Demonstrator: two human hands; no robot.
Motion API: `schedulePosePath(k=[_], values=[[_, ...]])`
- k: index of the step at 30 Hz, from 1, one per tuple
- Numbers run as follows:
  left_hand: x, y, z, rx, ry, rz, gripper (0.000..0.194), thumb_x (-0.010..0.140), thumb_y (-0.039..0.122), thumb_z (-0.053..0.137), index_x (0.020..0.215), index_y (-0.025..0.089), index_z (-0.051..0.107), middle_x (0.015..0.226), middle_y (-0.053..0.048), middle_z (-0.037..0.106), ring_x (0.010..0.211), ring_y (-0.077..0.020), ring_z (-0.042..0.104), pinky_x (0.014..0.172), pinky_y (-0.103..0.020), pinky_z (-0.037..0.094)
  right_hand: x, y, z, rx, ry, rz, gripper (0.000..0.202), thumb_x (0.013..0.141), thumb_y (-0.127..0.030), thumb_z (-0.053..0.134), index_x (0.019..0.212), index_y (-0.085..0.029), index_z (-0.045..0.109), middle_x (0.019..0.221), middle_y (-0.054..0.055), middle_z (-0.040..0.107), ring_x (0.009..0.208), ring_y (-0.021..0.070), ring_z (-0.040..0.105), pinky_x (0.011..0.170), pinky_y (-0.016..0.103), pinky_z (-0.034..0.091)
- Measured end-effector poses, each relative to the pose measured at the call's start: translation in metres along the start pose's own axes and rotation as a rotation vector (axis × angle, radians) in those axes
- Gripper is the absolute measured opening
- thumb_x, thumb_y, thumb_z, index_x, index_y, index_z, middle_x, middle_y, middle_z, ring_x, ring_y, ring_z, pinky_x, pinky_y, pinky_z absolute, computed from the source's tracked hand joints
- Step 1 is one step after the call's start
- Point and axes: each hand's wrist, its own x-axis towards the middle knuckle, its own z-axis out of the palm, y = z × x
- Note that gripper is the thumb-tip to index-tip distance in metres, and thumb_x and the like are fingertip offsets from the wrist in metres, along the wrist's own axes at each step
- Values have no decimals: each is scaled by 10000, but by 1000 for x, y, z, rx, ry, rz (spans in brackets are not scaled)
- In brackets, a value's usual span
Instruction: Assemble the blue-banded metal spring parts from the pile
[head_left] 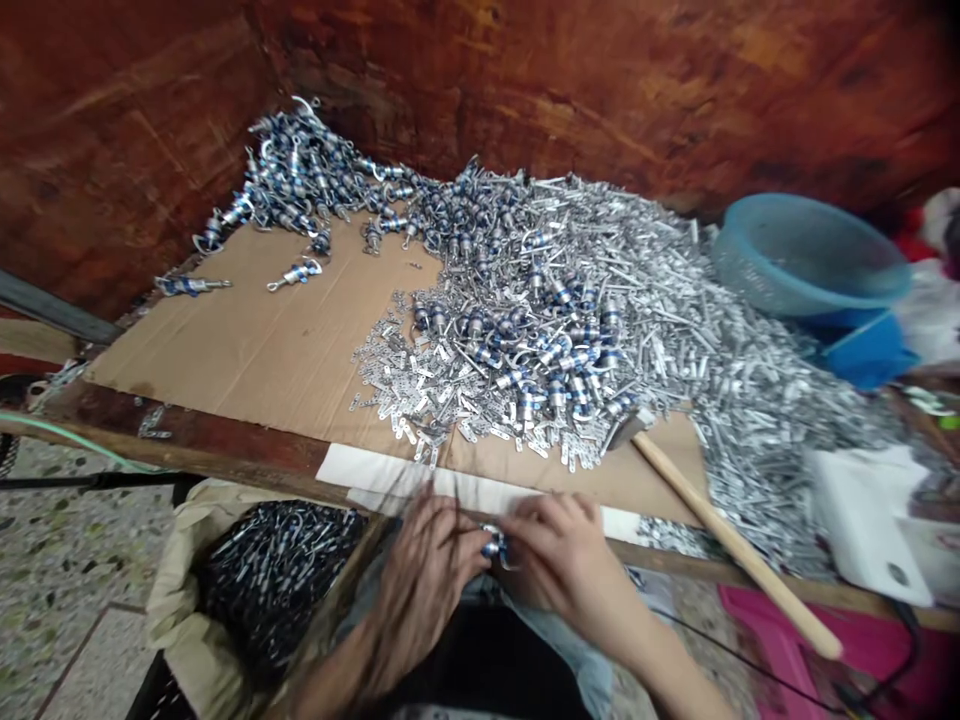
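Both hands meet at the table's front edge, low in the view. My left hand [429,555] is closed, its thumb and fingers pinching one side of a small silver and blue metal fitting [493,546]. On the other side of that fitting, my right hand [559,550] has its fingers curled round it. Parts of the fitting are hidden by the fingers. Just beyond the hands lie small flat metal links [427,390] and a heap of silver and blue fittings [555,370] on cardboard [285,340].
A hammer [735,540] overhangs the front edge at right. Long silver pieces [675,300] heap near a blue basin [810,255]. More fittings [300,175] are piled at back left. A sack [176,600] of dark metal parts stands below left. A white device [862,520] sits at right.
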Motion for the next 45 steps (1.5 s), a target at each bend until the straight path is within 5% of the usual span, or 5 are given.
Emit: schedulePosePath(k=[4, 8, 23, 41, 45], values=[[0, 0, 1, -46, 21, -25, 80, 829, 167, 583, 886, 205, 624, 780, 3, 652, 862, -201, 596, 991, -514, 422, -5, 72, -16, -235, 482, 422, 384, 859, -409, 460, 1126, -148, 554, 991, 157, 546, 966, 306, 493, 796, 447, 375], [-2, -1, 4, -101, 50, -58, 42, 812, 161, 613, 801, 199, 629, 755, 5, 641, 878, -192, 579, 1005, -522, 394, -21, 127, -20, -413, 368, 613, 538, 839, -564, 386, 1001, -95, 593, 860, 184, 549, 843, 344, 509, 718, 494, 386], [-2, -2, 4, -98, 59, -41, 58, 831, 191, 592, 802, 212, 637, 759, 6, 656, 897, -194, 596, 1023, -511, 380, -34, -18, -4, -111, 164, 32, 296, 934, -227, 359, 1194, -202, 497, 760, 40, 652, 648, 159, 629, 548, 227, 487], [-2, -3, -3, -188, 63, -46, 108, 826, 162, 597, 882, 216, 673, 756, -1, 614, 819, -161, 579, 1011, -501, 379, -26, 119, -18, -566, 443, 555, 406, 911, -366, 361, 1098, -134, 637, 868, 129, 622, 754, 259, 525, 677, 370, 390], [-6, -6, -9, -248, 55, -50, 142, 834, 147, 588, 912, 234, 671, 809, 2, 606, 797, -128, 586, 1006, -433, 399, -2, 100, -15, -468, 490, 507, 355, 896, -349, 408, 1084, -144, 629, 954, 144, 587, 849, 280, 499, 733, 411, 367]])
